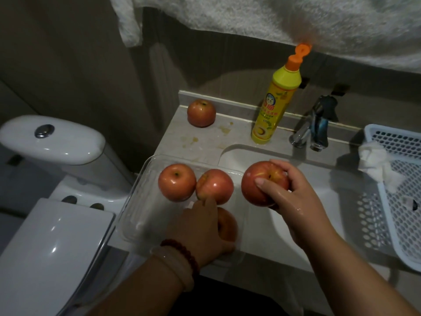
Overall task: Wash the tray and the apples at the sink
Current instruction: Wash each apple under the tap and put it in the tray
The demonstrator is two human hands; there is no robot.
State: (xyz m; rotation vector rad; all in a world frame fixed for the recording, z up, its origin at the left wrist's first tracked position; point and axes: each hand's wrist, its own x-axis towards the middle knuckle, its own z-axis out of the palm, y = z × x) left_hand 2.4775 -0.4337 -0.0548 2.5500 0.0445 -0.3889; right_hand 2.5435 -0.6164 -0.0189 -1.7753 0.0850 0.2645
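A clear plastic tray (136,201) lies on the counter left of the white sink (262,224). Two red apples (177,182) (215,185) sit side by side at the tray's far end. My left hand (202,229) lies over a third apple (227,225) in the tray's near right corner, fingers curled round it, index finger pointing at the far apples. My wet right hand (293,192) holds a fourth apple (259,182) above the sink's left edge. A fifth apple (201,113) stands alone at the back of the counter.
A yellow dish-soap bottle (273,106) with an open orange cap stands behind the sink, left of the chrome tap (314,126). A white mesh basket (391,195) with a white cloth (376,163) sits at the right. A toilet (52,179) stands left; towels hang overhead.
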